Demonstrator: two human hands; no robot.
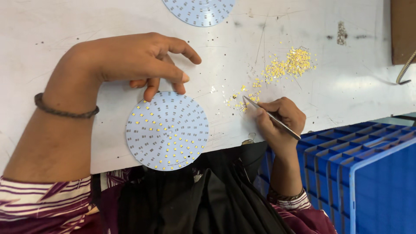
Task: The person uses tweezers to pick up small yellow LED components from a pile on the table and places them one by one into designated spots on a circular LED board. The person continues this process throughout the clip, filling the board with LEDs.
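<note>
Head view: nearest us lies the round white board (167, 131), half dotted with yellow chips, overhanging the table (346, 82) edge. Our left hand (143, 60) pins its far rim with loosely curled fingertips. Our right hand (279, 119) pinches thin steel tweezers (268, 116), tips in the loose chip pile (281, 69). We judge that a nudge could slide the smooth disc off, scattering chips.

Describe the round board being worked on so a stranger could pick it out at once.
On the white table, look at the near edge, just under the left hand. The round pale board lies there, fingertips touching its top rim. Unlike the second disc at the far edge, it lies wholly in view and carries small yellow chips.
</note>
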